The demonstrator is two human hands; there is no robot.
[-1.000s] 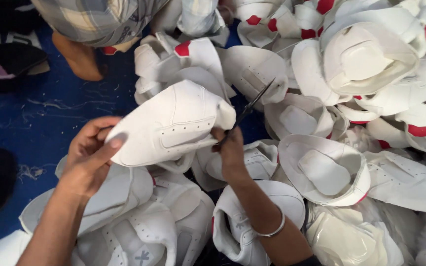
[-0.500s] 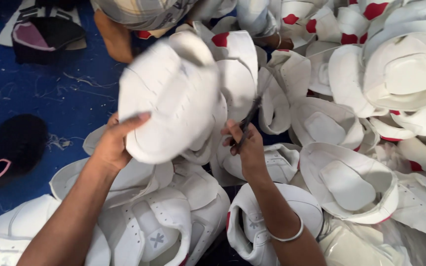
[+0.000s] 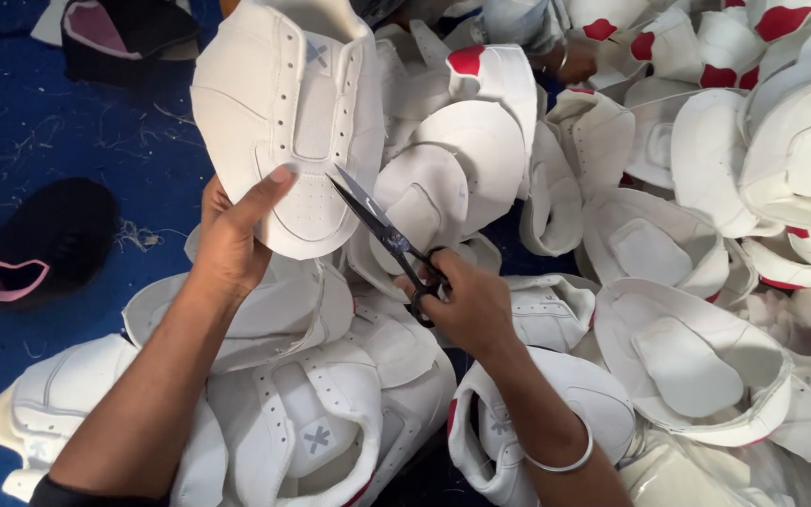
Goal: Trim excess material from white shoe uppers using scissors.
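Scissors (image 3: 382, 230) (right hand (image 3: 466, 305)), tips touching shoe upper (image 3: 288, 122)

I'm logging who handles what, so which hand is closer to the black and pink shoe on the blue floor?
Left. The left hand grips a white shoe upper just right of the black and pink shoe; the right hand, holding scissors, is farther right.

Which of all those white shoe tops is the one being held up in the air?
The white shoe upper the left hand lifts, scissors in the right hand pointing at it. The others lie piled.
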